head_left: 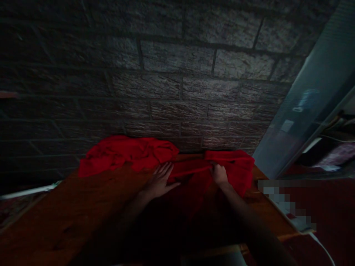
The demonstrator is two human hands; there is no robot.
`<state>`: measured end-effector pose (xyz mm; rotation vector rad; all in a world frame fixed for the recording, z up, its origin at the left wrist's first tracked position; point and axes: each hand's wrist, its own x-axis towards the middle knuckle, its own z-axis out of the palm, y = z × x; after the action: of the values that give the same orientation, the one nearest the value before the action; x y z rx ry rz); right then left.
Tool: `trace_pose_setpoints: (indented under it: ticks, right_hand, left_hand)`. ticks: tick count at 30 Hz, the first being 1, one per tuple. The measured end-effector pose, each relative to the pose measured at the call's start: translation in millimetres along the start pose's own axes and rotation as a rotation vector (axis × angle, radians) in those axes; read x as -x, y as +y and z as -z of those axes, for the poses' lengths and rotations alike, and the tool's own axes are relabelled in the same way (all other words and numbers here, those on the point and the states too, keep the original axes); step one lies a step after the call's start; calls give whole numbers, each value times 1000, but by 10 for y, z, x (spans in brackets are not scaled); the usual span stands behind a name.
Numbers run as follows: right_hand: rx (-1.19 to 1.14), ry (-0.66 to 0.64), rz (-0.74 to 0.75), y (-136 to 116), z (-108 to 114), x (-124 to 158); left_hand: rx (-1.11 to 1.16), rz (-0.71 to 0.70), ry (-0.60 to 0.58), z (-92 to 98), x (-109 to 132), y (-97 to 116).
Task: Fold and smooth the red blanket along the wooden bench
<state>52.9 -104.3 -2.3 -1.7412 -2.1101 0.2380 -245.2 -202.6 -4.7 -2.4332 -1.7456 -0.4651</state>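
A red cloth (127, 153) lies bunched along the far edge of a wooden table (72, 210), against a brick wall. My left hand (161, 181) rests flat on the cloth near its middle, fingers stretched out and pointing toward the wall. My right hand (219, 173) is closed on a fold of the same red cloth at its right part (238, 166), pinching the fabric. The light is dim and the near part of the cloth is in shadow.
A dark brick wall (166, 74) stands right behind the table. A pale tilted panel (310, 103) leans at the right. Beyond the table's right edge are a red floor covering (330, 207), a white cable (321, 244) and some dark clutter.
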Motion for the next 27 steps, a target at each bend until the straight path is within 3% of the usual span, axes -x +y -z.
trace_pose_setpoints:
  ticks: [4,8,13,17,20,23,27]
  right_hand:
    - [-18,-14,-56,29,-18,-55]
    - [-62,-28,13,30,-28,15]
    - [-127,117,244,35,29,147]
    - [-121,217,484,-63,75,212]
    - [-10,60,506,-134,25,247]
    - [104,-128,464,-158,-49,263]
    - [188,-218,385,-164,-78,275]
  left_hand:
    - [-18,5,-10,75,-6,22]
    - [62,-91,-57,223,-52,234]
    - [261,-196,-201,364,-152,622]
    - [298,-129,-196,279,-155,726]
    - [282,-182,-179,221,-61,707]
    - [248,-277,-258,214,59,706]
    - [228,-293,-300,215,142,756]
